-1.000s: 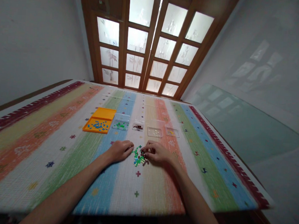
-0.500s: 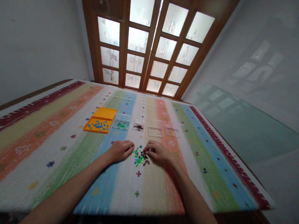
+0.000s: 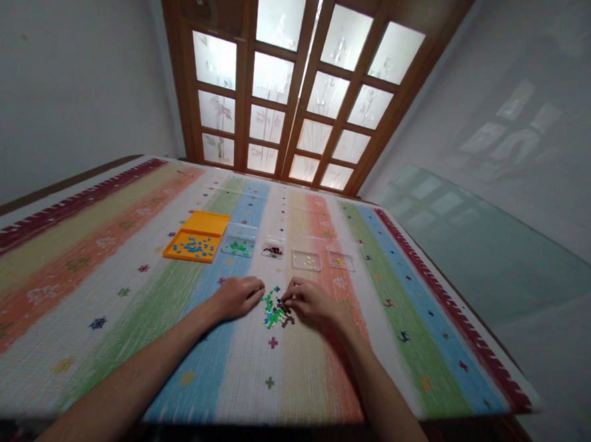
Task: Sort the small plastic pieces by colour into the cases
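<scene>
A small pile of mixed plastic pieces (image 3: pixel 272 313), mostly green and dark brown with a few blue and cream ones, lies on the striped cloth between my hands. My left hand (image 3: pixel 241 296) rests at the pile's left edge, fingers curled and pressed together; whatever they hold, if anything, is hidden. On the other side, my right hand (image 3: pixel 307 295) has thumb and fingers pinched together at the dark brown pieces (image 3: pixel 288 309). Its fingertips touch that side of the pile, but a piece between them is too small to make out.
Behind the pile stands a row of containers: an open orange case (image 3: pixel 202 234) with blue pieces, a clear box (image 3: pixel 238 245) with green, another box (image 3: pixel 272 249) with brown, one (image 3: pixel 306 260) with cream and one (image 3: pixel 341 260) with yellow-orange pieces. A striped tablecloth (image 3: pixel 134 318) covers the table.
Both hands stay almost where they were beside the pile. The whole view has shifted very slightly; no piece has visibly moved between places.
</scene>
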Available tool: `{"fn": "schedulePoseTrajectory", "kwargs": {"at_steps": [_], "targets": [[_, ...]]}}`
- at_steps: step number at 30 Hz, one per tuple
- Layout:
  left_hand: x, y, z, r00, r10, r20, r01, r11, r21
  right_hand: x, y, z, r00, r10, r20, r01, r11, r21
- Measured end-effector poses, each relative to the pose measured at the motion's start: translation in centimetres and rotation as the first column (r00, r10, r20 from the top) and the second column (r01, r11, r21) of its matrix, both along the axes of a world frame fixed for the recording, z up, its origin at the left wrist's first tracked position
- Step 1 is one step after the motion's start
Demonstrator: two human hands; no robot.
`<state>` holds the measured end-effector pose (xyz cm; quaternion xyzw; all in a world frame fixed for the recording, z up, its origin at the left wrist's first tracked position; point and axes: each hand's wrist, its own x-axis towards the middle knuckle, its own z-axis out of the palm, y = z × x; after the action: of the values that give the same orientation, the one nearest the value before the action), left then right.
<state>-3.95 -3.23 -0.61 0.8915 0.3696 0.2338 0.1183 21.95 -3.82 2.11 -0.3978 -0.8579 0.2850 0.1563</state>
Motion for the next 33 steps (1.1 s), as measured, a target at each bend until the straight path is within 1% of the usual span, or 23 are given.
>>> {"fn": "schedulePoseTrajectory", "kwargs": {"at_steps": [8,13,16,19,22,24,28,30,33], "targets": [[0.0,0.1,0.0,1.0,0.0,-0.012,0.0,1.0,0.004,-0.1,0.1,-0.7,0.999,-0.018,-0.046,0.019,1.0,0.022],[0.0,0.0,0.1,1.0,-0.009,-0.01,0.009,1.0,0.0,-0.2,0.1,-0.6,0.998,-0.042,-0.05,0.043,0.999,0.018],[0.0,0.0,0.1,1.0,-0.008,-0.012,0.008,1.0,-0.003,-0.2,0.0,-0.3,0.995,-0.06,-0.079,0.062,0.998,0.023],[0.0,0.0,0.1,1.0,0.003,-0.02,-0.003,1.0,-0.004,-0.4,-0.3,0.0,0.989,-0.113,-0.1,0.114,0.994,0.002],[0.1,0.0,0.2,1.0,0.008,-0.027,-0.008,1.0,-0.011,-0.7,-0.3,0.3,0.977,-0.202,-0.067,0.202,0.979,-0.005],[0.1,-0.1,0.2,1.0,0.01,-0.03,-0.011,1.0,-0.015,-0.9,0.1,0.5,0.972,-0.232,-0.042,0.234,0.972,0.037],[0.0,-0.1,0.3,1.0,0.009,-0.027,-0.01,1.0,-0.016,-1.5,2.0,0.9,0.974,-0.22,-0.05,0.225,0.961,0.158],[0.0,-0.1,0.2,1.0,0.006,-0.027,-0.006,1.0,-0.012,-2.0,3.2,0.9,0.967,-0.242,-0.08,0.254,0.941,0.222],[0.0,-0.1,0.1,1.0,0.004,-0.028,-0.004,1.0,-0.004,-3.0,4.9,0.8,0.94,-0.317,-0.125,0.34,0.895,0.287]]}}
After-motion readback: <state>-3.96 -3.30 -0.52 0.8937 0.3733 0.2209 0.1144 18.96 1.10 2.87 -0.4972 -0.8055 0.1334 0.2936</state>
